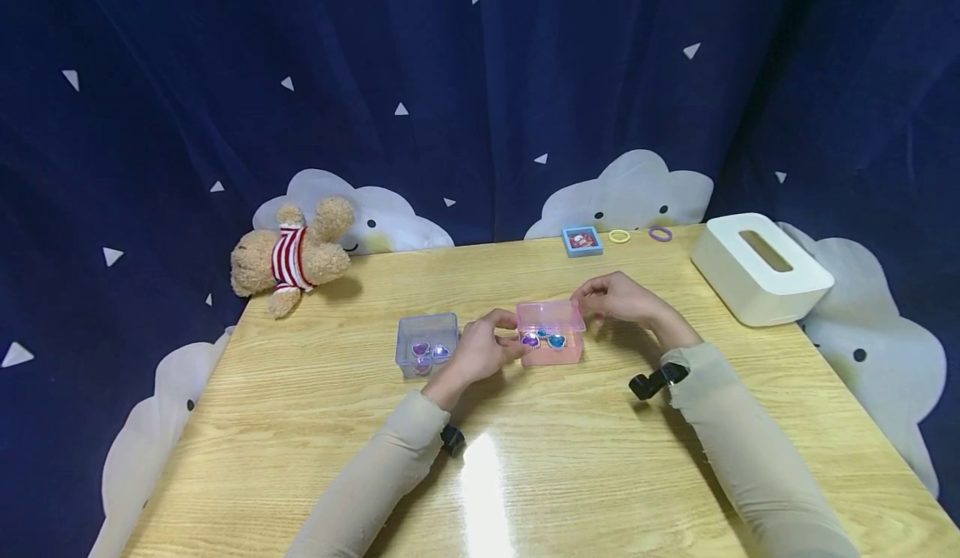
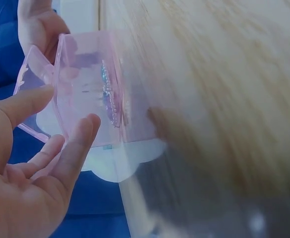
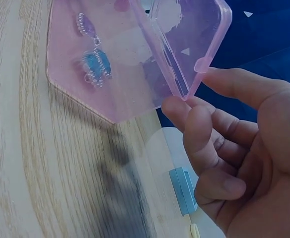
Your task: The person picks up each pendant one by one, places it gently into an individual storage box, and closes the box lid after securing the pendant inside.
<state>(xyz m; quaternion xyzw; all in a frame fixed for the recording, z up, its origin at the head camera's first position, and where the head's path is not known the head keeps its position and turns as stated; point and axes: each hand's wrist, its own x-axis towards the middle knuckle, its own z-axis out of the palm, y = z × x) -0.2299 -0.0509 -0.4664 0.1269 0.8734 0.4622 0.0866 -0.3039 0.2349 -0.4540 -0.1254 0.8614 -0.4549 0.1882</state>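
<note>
A clear pink plastic box (image 1: 551, 353) stands on the table with its hinged lid (image 1: 551, 316) raised. Inside lie purple and teal gem trinkets (image 3: 96, 64) with beaded edges. The right hand (image 1: 618, 298) pinches the lid's right corner between thumb and fingertips. At the box's left end is the left hand (image 1: 483, 350), its thumb and fingers spread and slightly bent; whether they touch the box is hard to tell. Left of that hand sits an open bluish clear box (image 1: 427, 326) holding purple gem trinkets (image 1: 422, 365).
A teddy bear (image 1: 292, 258) in a striped shirt lies at the back left. Along the back edge are a small blue square box (image 1: 582, 241), a yellow ring (image 1: 619, 236) and a purple ring (image 1: 661, 234). A white tissue box (image 1: 761, 279) stands at the right.
</note>
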